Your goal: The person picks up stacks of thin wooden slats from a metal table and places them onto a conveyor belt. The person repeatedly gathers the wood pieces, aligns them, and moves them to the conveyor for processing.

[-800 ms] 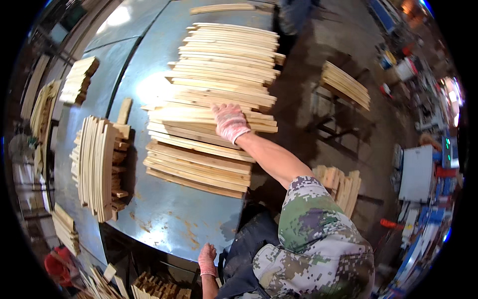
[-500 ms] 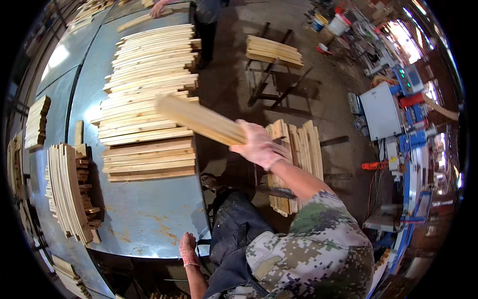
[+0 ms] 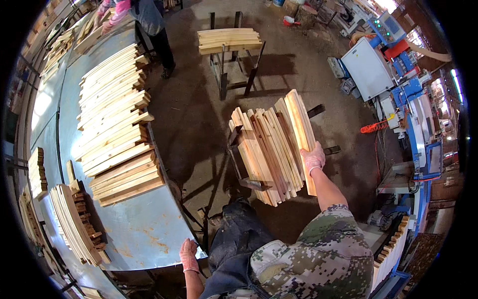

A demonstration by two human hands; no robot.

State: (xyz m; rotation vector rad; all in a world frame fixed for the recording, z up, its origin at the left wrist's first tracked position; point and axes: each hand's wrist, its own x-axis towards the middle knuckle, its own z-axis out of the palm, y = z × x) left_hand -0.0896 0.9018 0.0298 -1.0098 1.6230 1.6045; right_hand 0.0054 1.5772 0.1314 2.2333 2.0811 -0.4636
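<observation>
My right hand [image 3: 313, 158], in a pale pink glove, grips a long light wooden board [image 3: 298, 122] near its lower end. The board stands on edge, tilted, along the right side of a row of wooden boards [image 3: 271, 144] on a dark metal stand [image 3: 254, 184]. Some boards in that row are reddish brown, others pale. My left hand [image 3: 188, 254], gloved too, is at the near corner of the grey metal table [image 3: 144, 234]. Its fingers are curled, and I cannot see what, if anything, is inside them.
A long row of wooden strips [image 3: 114, 114] covers the table's right part; a smaller stack [image 3: 74, 224] lies left. Beyond the stand, another metal rack [image 3: 224, 79] carries boards [image 3: 229, 40]. A co-worker [image 3: 149, 25] handles wood at the table's far end. Blue machinery [image 3: 408, 99] lines the right side.
My right hand has carried the board from over the table's edge rightward to the row on the stand. The view has turned right. My left hand stays by the table corner.
</observation>
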